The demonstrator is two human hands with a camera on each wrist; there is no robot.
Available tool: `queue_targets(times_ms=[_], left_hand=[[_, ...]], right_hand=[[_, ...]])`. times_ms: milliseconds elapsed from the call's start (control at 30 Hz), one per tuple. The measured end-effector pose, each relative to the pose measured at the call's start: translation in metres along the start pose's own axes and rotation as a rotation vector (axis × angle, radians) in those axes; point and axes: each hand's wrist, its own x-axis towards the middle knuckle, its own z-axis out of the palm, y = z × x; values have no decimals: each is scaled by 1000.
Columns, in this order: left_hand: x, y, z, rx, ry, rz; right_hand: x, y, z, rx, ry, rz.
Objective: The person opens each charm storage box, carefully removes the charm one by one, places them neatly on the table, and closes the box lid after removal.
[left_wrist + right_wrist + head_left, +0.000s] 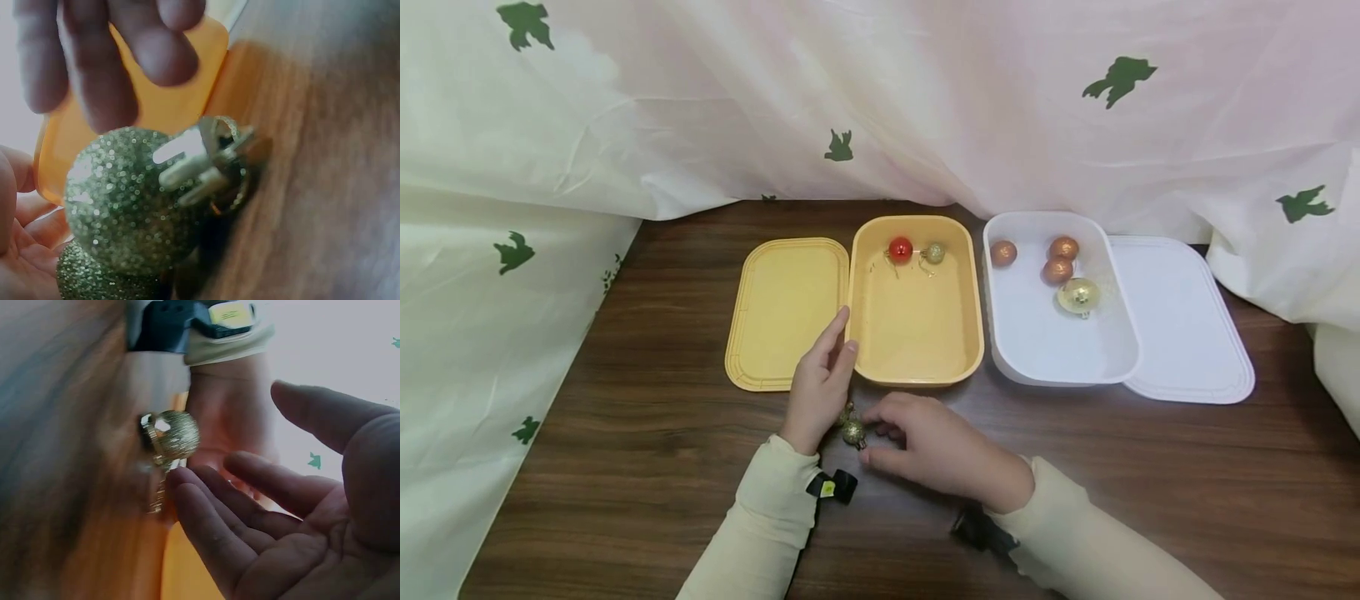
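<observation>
Two gold-green glitter baubles lie close together on the table between the hands; the nearer bauble (853, 432) shows its metal cap, while the farther bauble (94, 275) is partly hidden behind it. My left hand (820, 387) stands on its edge just left of them, fingers extended forward by the corner of the yellow tub (917, 325). From the right, my right hand (947, 446) reaches toward the baubles, thumb and fingers spread apart with nothing between them. Inside the yellow tub are a red bauble (900, 250) and a small glitter bauble (935, 253).
Right of the yellow tub is a white tub (1037, 337) holding several copper baubles (1057, 270) and a gold bauble (1078, 296). A yellow lid (790, 308) lies at the left, a white lid (1183, 317) at the right. Cloth with green birds (880, 92) hangs behind.
</observation>
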Motion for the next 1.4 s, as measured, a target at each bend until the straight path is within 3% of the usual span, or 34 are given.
queue_targets(times_ms=[133, 267, 500, 733, 967, 1167, 1400], left_hand=[[0, 0, 0, -6, -1, -8], [0, 1, -1, 8, 1, -2], [2, 1, 0, -3, -7, 3], [3, 0, 1, -3, -5, 2], [4, 3, 1, 21, 3, -8], [2, 2, 1, 16, 6, -22], [1, 0, 1, 3, 4, -8]], right_hand=[[-4, -6, -4, 20, -18, -56], [-6, -7, -9, 154, 0, -120], [-8, -10, -24, 323, 128, -188], [-6, -10, -41, 358, 289, -92], [5, 3, -50, 306, 378, 57], [14, 11, -51, 304, 393, 82], [30, 20, -66, 244, 333, 133]])
